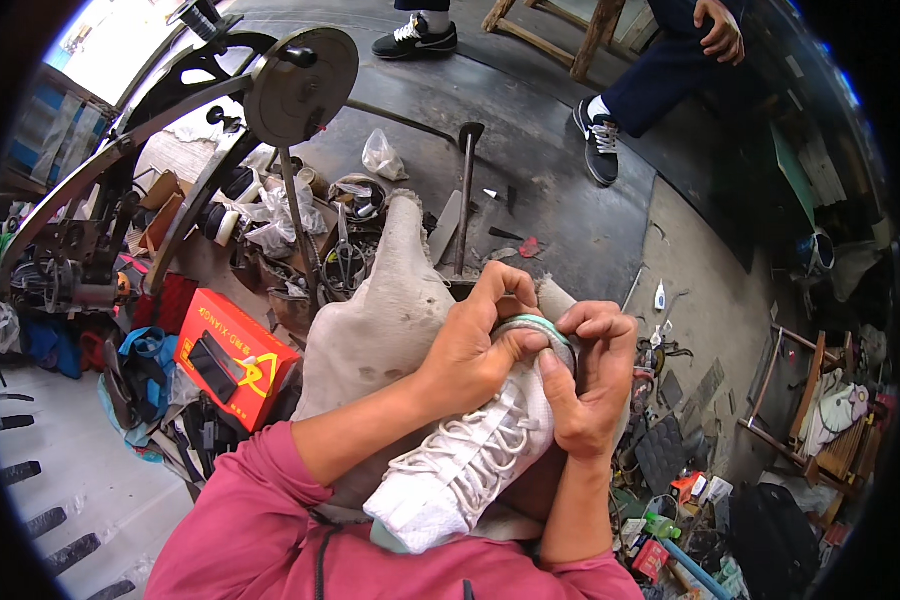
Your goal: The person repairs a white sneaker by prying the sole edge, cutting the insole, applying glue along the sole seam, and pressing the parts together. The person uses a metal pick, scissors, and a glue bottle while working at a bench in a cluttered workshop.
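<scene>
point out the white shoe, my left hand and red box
White shoe [482,450], head view, on its laces
Your left hand [466,352], head view, on its back
Red box [236,358], head view, on printed face

Wearer's two hands [473,350], one white laced shoe [478,447], two sneakered feet [602,140], one large red box [220,322]

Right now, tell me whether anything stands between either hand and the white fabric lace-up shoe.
Nothing visible does. The left hand and the right hand both touch the white fabric lace-up shoe, gripping it around its green-edged rim. The stained off-white cloth lies beneath, not in between.
</scene>
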### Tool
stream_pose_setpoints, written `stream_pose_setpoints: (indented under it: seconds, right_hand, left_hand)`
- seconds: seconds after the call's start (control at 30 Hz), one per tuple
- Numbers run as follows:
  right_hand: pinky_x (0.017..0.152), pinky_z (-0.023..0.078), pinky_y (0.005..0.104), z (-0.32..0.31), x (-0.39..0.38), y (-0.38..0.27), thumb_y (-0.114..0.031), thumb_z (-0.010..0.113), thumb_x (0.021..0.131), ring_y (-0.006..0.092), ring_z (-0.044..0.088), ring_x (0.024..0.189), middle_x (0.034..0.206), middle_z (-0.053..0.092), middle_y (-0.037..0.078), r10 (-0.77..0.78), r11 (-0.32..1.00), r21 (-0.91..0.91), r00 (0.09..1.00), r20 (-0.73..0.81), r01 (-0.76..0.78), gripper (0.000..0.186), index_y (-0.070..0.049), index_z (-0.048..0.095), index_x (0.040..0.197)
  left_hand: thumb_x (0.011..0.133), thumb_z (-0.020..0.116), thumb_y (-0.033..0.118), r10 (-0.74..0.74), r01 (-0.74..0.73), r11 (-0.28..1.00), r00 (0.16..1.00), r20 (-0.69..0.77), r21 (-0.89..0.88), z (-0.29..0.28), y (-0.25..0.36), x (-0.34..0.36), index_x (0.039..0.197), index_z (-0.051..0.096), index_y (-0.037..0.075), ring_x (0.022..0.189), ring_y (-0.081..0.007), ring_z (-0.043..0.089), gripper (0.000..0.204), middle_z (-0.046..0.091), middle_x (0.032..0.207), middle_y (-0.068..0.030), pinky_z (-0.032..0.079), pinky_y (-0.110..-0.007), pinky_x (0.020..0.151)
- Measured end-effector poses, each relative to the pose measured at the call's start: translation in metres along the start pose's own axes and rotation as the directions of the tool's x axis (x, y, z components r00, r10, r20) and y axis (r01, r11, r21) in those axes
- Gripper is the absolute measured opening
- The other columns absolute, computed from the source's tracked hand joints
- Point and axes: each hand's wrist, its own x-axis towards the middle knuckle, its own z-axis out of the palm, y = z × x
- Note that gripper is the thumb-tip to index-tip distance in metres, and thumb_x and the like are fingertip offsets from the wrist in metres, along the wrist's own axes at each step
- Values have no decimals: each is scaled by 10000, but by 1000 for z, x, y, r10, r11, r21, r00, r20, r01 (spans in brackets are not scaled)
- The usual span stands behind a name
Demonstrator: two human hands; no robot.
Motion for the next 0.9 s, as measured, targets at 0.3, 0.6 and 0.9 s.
stream_pose_setpoints:
  seconds: [0.3, 0.6, 0.9]
  right_hand:
    - [976, 449, 312, 1, -1, 3, 77, 669, 829, 181, 547, 1000, 1101, 546, 126, -7, 1000, -18, 999, -36, 6, 373, -48, 459, 1112]
    - [939, 450, 299, -3, -1, 6, 71, 667, 842, 174, 548, 949, 1047, 576, 124, 14, 999, -33, 998, -61, -16, 315, -42, 469, 1060]
    - [978, 425, 299, -4, -3, 6, 83, 655, 848, 172, 529, 996, 1082, 541, 119, 35, 999, 31, 998, -53, -34, 320, -49, 449, 1053]
  left_hand:
    - [1001, 723, 135, -39, 39, 999, 999, 28, 6, -4, -4, 2, 1162, 456, 61, 966, -90, 578, 321, 581, 1035, -28, 495, -266, 898]
    - [989, 711, 90, -72, 74, 997, 996, 56, -31, -3, -9, 5, 1162, 471, 69, 968, -93, 582, 296, 609, 1041, -37, 486, -273, 877]
    - [997, 708, 102, -59, 63, 997, 994, 90, -42, -4, -14, 6, 1132, 506, 61, 1003, -93, 590, 246, 638, 1055, -39, 483, -278, 901]
